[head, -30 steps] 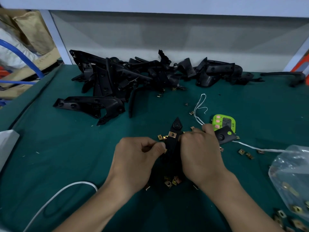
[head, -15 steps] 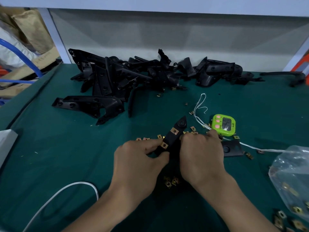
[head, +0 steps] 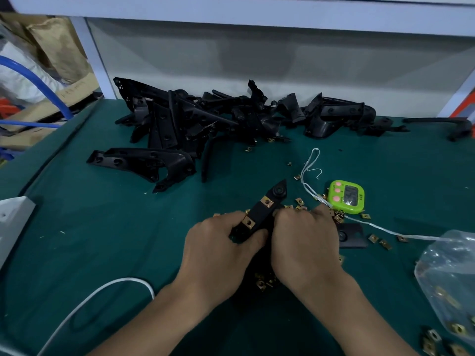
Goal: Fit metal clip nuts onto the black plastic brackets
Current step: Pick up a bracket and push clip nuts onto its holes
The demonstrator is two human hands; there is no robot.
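Pointing up and to the right, away from the person, the black bracket (head: 260, 217) sat slanted low over the green surface (head: 102, 240) at centre. Its long axis ran from near left to far right, with the pointed tip and its round boss farthest out. Two brass-coloured nuts were already on its left edge: the upper clip nut (head: 266, 201) just below the boss, and the lower clip nut (head: 248, 222) right by the left thumb.

The left hand (head: 218, 250) gripped the near end, fingers curled round it and thumb pressed against its underside. The right hand (head: 305, 242) closed in from the other side, knuckles up, fingers curled onto the bracket's right edge. Their tips were hidden, so whether they also pinched a nut could not be told.

Loose clip nuts (head: 299, 205) lay scattered just beyond the right hand, and more showed between the wrists. A flat black piece (head: 352, 236) lay just right of that hand. A green timer (head: 346, 197) sat near the bracket's tip, with a white string (head: 311, 165) trailing past it. A clear plastic bag (head: 449, 278) of nuts sat at the right edge. Well back along the wall sprawled the pile of brackets (head: 205, 119). One lone bracket (head: 144, 163) lay in front of that pile, and a white cable (head: 102, 291) curved along the near left.
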